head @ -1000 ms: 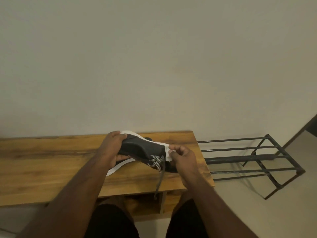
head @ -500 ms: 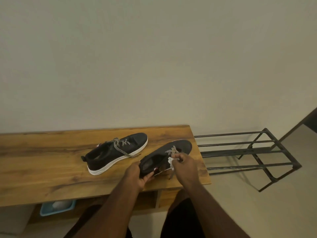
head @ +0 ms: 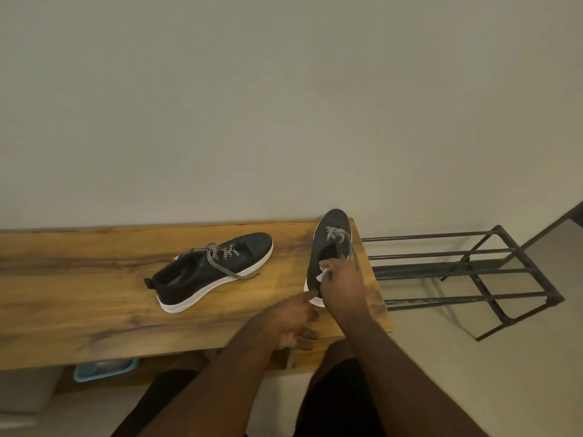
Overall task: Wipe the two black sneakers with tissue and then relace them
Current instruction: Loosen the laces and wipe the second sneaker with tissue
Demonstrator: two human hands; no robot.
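One black sneaker (head: 217, 272) with a white sole and checked laces lies on the wooden table (head: 94, 294), toe pointing back right. The second black sneaker (head: 331, 244) stands at the table's right end, toe toward the wall. My right hand (head: 342, 282) rests over its heel opening and pinches a white tissue (head: 323, 274). My left hand (head: 295, 320) is just in front of that heel, fingers loose, a fingertip near the sole; whether it touches is unclear.
A black metal rack (head: 467, 272) stands on the floor right of the table. A light blue tray (head: 104, 369) sits on the shelf under the tabletop. A plain wall runs behind the table.
The sneaker held in both hands has been set down at the table's right end. My left hand let go of it. The right hand kept the tissue.
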